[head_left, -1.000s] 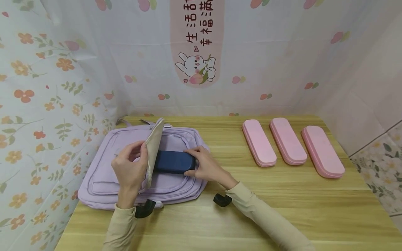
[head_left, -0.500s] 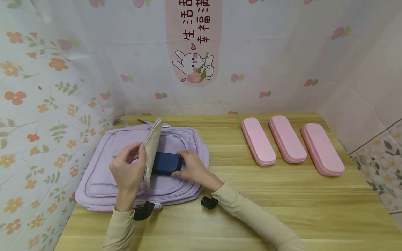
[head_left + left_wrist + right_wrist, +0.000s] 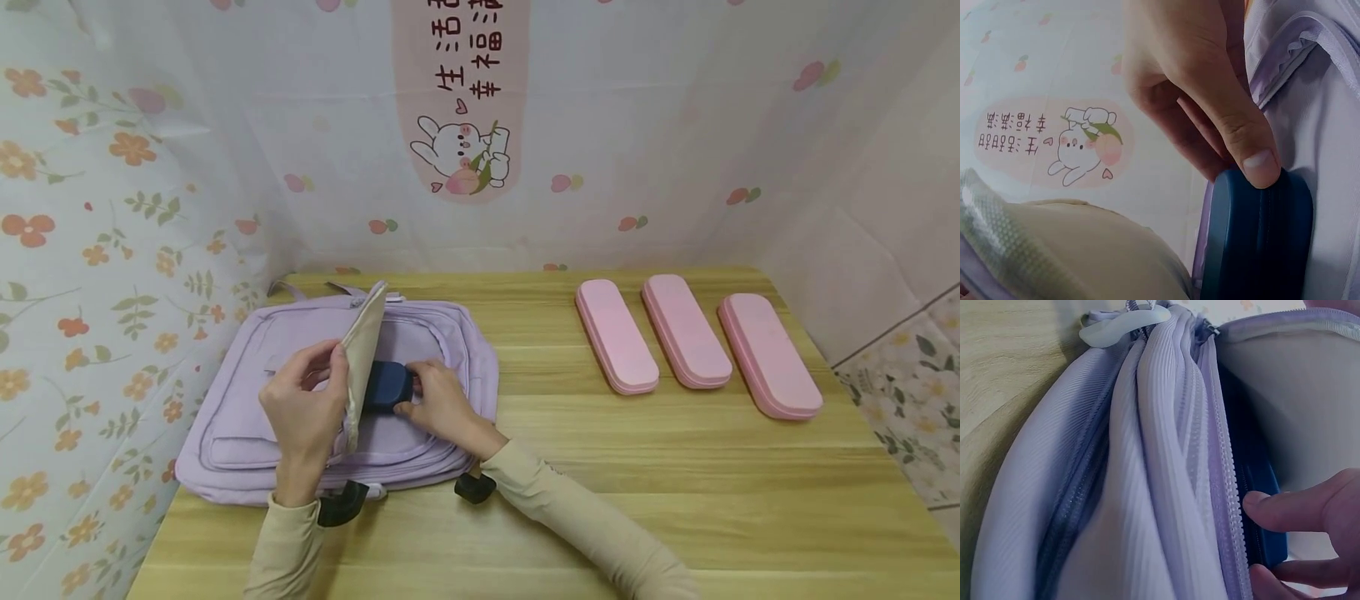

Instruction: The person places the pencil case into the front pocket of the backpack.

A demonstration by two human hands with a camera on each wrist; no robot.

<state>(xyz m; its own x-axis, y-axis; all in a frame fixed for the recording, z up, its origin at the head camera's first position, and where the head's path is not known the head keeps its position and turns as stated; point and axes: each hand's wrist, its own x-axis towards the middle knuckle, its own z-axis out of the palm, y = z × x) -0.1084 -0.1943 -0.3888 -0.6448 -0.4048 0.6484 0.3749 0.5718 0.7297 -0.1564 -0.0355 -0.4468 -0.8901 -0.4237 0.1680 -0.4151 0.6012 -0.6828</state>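
Observation:
A lilac backpack [image 3: 247, 417] lies flat on the table at left, its front pocket unzipped. My left hand [image 3: 307, 400] pinches the edge of the pocket flap [image 3: 363, 358] and holds it raised, cream lining towards the right. With thumb and fingers my right hand [image 3: 442, 404] grips the right end of a dark blue pencil case [image 3: 388, 385]; the case's other end is hidden behind the flap. In the left wrist view the right thumb lies on top of the blue case [image 3: 1254, 244]. The right wrist view has the case [image 3: 1266, 519] just inside the pocket's zip edge [image 3: 1225, 469].
Three pink pencil cases [image 3: 617, 337] [image 3: 686, 332] [image 3: 770, 357] lie in a slanted row on the right of the wooden table [image 3: 600, 467]. A printed curtain [image 3: 637, 125] hangs behind the table, and a floral one [image 3: 97, 292] along the left side.
My right hand has moved left, pushing the blue pencil case further under the raised flap, so less of it shows. The left hand keeps its hold on the flap.

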